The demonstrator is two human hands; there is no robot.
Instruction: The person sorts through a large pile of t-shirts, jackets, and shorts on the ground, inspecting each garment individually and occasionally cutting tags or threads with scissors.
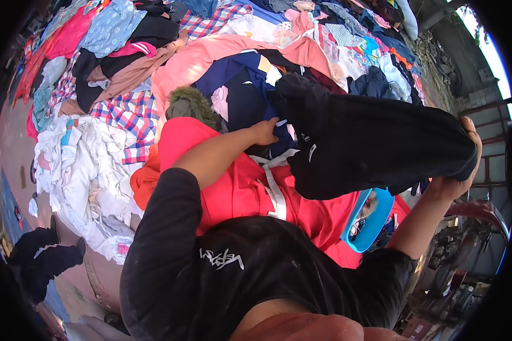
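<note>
A black garment with a small white print stretches across the right of the head view, held up above my lap. My right hand grips its far right end, with the cloth draped over the fingers. My left hand is by the garment's left edge, over dark blue clothing, its fingers curled together. I cannot tell what, if anything, is pinched in them. Red cloth with a white band covers my lap beneath both arms.
A large heap of mixed clothes spreads in front. White clothes lie in a pile at the left, near a fur-trimmed hood. A blue plastic basket stands by my right side. Dark machinery is at the far right.
</note>
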